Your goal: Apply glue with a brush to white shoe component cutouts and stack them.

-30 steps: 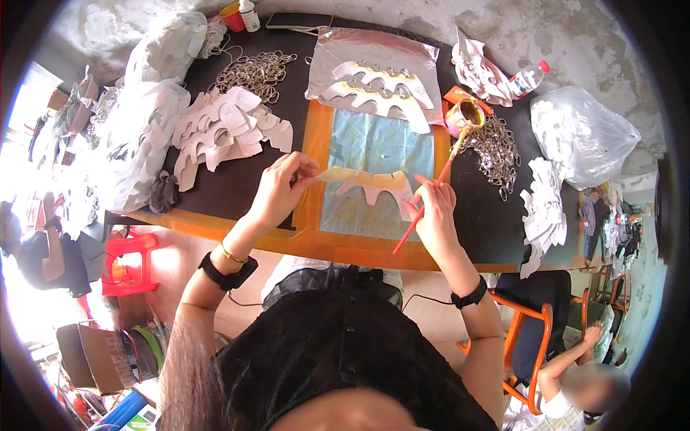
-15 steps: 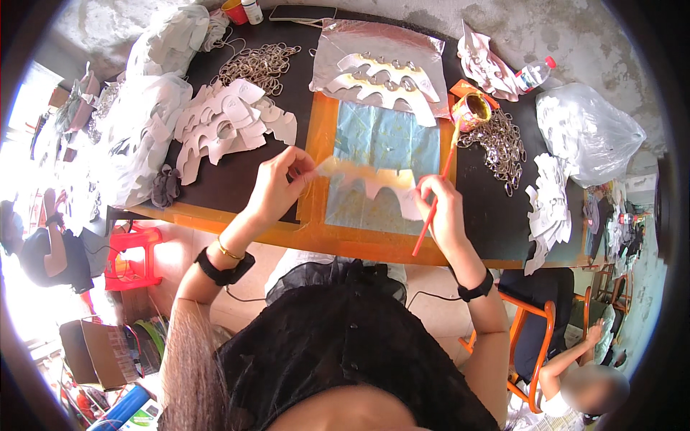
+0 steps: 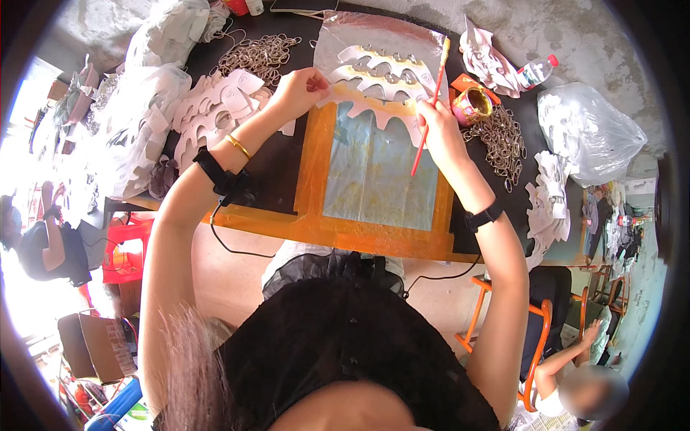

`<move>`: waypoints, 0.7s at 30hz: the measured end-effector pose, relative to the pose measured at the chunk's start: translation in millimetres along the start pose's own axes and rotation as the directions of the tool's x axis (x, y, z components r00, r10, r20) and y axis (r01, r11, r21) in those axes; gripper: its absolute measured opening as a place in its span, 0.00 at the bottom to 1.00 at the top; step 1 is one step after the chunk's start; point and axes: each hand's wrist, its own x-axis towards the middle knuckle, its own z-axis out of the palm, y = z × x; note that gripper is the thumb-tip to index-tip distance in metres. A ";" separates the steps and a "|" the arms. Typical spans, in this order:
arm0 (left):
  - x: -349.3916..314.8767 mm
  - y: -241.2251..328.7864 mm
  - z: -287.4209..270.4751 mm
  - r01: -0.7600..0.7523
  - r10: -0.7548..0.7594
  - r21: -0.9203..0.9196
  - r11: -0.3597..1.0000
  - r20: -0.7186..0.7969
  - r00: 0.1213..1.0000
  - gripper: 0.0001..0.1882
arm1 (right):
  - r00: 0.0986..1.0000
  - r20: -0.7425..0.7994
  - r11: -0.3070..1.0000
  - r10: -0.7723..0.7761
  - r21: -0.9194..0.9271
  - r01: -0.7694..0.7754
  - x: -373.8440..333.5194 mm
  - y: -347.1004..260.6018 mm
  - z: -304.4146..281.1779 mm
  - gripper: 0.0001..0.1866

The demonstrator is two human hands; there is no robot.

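Note:
Both my hands stretch a pale scalloped strip (image 3: 384, 118) between them at the lower edge of a silvery plastic sheet (image 3: 334, 39). A yellow, glue-like smear runs along its upper edge. My left hand (image 3: 305, 92) pinches the left end. My right hand (image 3: 440, 129) is closed around a thin red brush (image 3: 437, 90), its yellow-coated tip pointing away from me, and the fingers also meet the strip's right end. Just beyond lie similar scalloped strips (image 3: 392, 87) with metal rings along their yellow edges. An open pot (image 3: 472, 105) of yellow stuff stands right of my right hand.
A blue, stained sheet (image 3: 377, 187) framed by orange tape lies nearest me. Metal rings are heaped at left (image 3: 262, 61) and right (image 3: 499, 147). Stacked scalloped pieces (image 3: 215, 108), a clear plastic bag (image 3: 586, 133) and a bottle (image 3: 537, 70) stand around. Another person (image 3: 568, 377) sits at lower right.
Both hands have moved away from me, carrying the strip from over the blue sheet to the silvery sheet's lower edge. The brush tip has swung up from beside the pot.

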 end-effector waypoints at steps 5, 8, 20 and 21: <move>0.8 -6.3 8.5 -0.004 0.005 0.026 1.000 -0.027 1.000 0.07 | 0.993 0.080 0.994 0.091 -0.073 -0.085 7.5 9.5 10.8 0.07; 2.3 -8.1 9.9 -0.009 0.009 0.028 1.000 -0.021 1.000 0.08 | 0.997 0.043 0.994 0.069 -0.092 -0.065 7.0 14.2 15.7 0.09; -3.0 3.0 3.2 -0.057 0.027 0.229 0.972 0.129 0.991 0.09 | 0.913 -0.182 0.840 -0.364 -0.489 0.237 0.3 8.7 -6.1 0.19; -6.9 4.8 0.4 -0.044 0.012 0.251 0.967 0.125 0.992 0.10 | 0.891 -0.225 0.871 -0.395 -0.400 0.286 -0.2 -0.3 -8.3 0.22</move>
